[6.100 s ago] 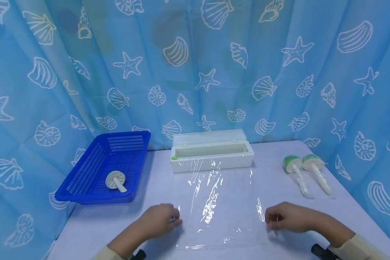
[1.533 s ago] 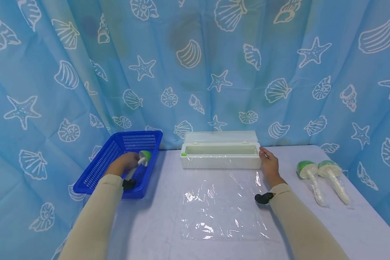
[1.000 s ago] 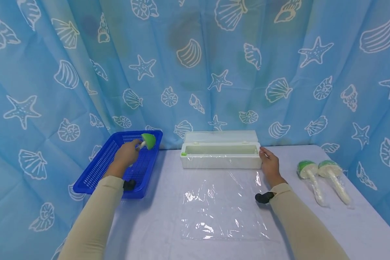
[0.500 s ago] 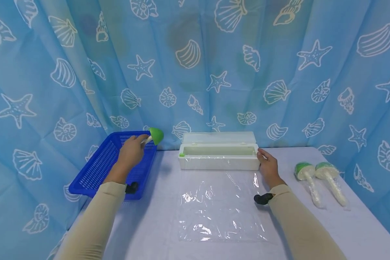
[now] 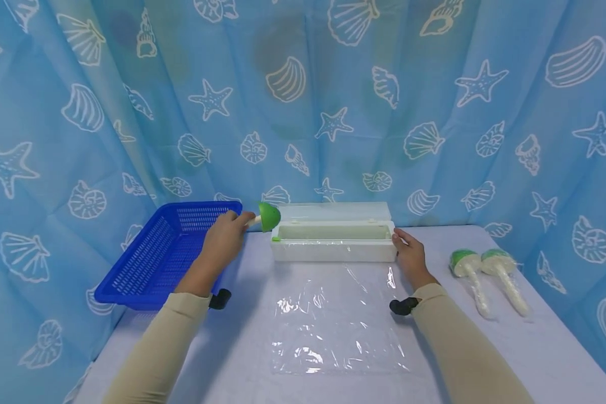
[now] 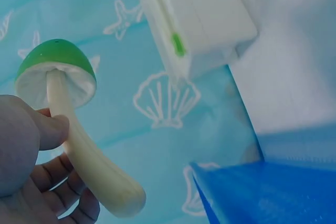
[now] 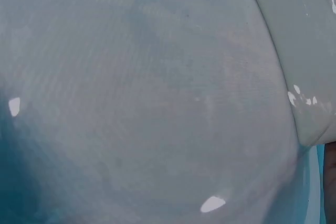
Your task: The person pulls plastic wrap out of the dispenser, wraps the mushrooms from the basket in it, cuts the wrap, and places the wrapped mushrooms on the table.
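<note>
My left hand (image 5: 224,241) pinches the pale stem of a toy mushroom (image 5: 269,217) with a green cap. It holds the mushroom raised between the blue basket and the left end of a white cling film dispenser (image 5: 298,252). Seen from the left wrist, the thumb (image 6: 55,131) lies across the stem just below the cap, and the thick stem end hangs free. The fingers of my right hand (image 5: 411,258) touch the dispenser's right end. Clear film (image 5: 310,356) runs from the dispenser toward me, flat on the table. The right wrist view is mostly pale, glossy film, with the dispenser's end at right.
A blue perforated basket (image 5: 148,306) stands at the left, beside my left forearm. Two film-wrapped mushrooms (image 5: 502,269) lie at the right on the white tablecloth (image 5: 545,353). The dispenser's clear lid (image 5: 333,211) stands raised. A blue shell-print curtain (image 5: 303,84) hangs behind and around.
Both hands have left the film's front edge. My left hand has lifted the mushroom out of the basket and carried it right. My right hand moved to the dispenser's end and stays there.
</note>
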